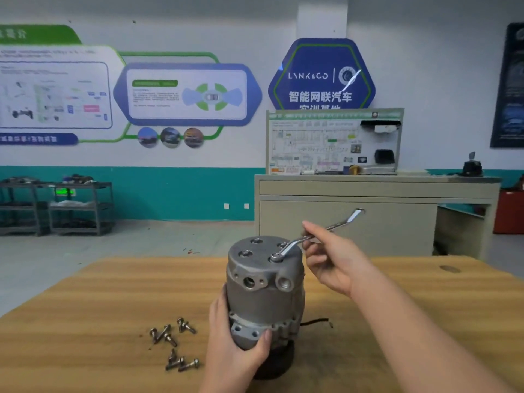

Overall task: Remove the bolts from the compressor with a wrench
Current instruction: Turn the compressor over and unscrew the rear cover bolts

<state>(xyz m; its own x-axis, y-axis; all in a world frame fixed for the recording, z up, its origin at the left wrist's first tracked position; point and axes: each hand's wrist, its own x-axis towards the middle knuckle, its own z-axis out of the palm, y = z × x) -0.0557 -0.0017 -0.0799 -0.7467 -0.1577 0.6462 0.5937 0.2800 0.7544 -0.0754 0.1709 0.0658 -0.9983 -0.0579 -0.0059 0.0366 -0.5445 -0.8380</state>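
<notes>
At frame centre the left hand (241, 336) grips the compressor (265, 290) — the right hand (329, 259) pinching the wrench (309, 239) should keep its ring seated squarely on the bolt (275, 256).

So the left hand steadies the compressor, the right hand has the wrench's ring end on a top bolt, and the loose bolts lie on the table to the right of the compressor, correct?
Not quite: the head view shows the loose bolts on the table to the left of the compressor, not the right. The rest holds: the left hand steadies the compressor and the right hand has the wrench ring end on a top bolt.

Wooden table (99, 293) — compressor (265, 296) upright, loose bolts (174, 346) beside.
</notes>
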